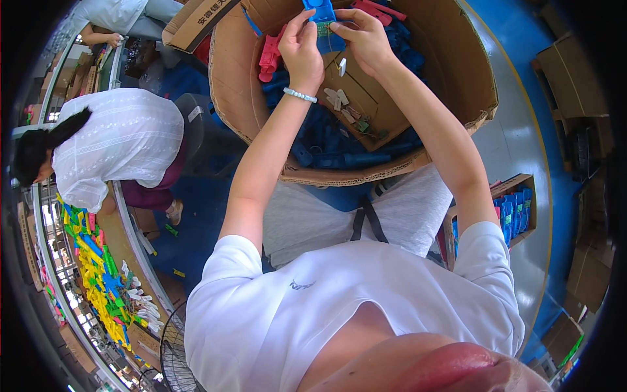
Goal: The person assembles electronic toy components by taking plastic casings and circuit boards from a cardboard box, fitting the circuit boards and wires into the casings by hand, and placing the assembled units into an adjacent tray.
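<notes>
Both my hands are raised over a large open cardboard box point(473, 78). Between them they hold a blue plastic housing point(319, 8) with a small green circuit board point(324, 29) at its near end. My left hand point(302, 57) pinches its left side, and my right hand point(367, 40) grips the right side with thumb and fingers. A small white part point(342, 66) dangles below the board on thin wires. Beneath it, a cardboard piece point(375, 104) in the box carries several white parts point(336, 98) and small wired boards. Blue and pink housings point(269, 57) lie around it.
At my right stands a small carton point(522, 179) of blue housings. On the left, a person in a white top point(121, 137) leans over a bench heaped with coloured plastic parts point(98, 274). Another person's hand point(115, 40) shows farther back. A wire-guard fan point(175, 346) stands lower left.
</notes>
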A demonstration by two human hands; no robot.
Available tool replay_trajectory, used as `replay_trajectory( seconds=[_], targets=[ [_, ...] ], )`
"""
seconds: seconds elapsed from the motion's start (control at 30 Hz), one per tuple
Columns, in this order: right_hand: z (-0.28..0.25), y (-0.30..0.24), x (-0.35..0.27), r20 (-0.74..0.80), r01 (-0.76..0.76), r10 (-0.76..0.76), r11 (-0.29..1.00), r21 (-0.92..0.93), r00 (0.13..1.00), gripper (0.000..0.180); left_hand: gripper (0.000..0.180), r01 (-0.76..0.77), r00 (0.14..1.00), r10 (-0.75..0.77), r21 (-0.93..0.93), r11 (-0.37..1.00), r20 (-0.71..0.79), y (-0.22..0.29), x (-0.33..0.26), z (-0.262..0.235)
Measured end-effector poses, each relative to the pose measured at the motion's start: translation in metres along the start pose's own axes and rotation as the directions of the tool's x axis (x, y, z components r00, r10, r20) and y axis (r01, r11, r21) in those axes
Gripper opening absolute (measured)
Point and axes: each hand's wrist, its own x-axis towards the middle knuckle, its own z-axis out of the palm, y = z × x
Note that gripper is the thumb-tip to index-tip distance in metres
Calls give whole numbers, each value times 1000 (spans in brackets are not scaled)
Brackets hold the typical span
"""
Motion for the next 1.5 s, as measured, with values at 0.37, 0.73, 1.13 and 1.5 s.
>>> replay_trajectory(
  seconds=[0.37,0.73,1.13,1.5],
  targets=[
    [-5,-10,-1,-17,-74,73,991,-113,997,25,20,45,998,-48,87,995,37,5,-3,-2],
    [-36,-26,13,360,-95,161,976,-196,919,44,39,222,975,-205,-359,907,87,20,18,-11],
    [-41,-2,6,295,162,103,644,-747,950,22,40,135,989,-145,-347,928,-3,29,19,-15],
    [-37,-25,11,151,444,-573,414,-795,805,24,34,450,869,-451,54,891,203,6,1,-17]
  ],
)
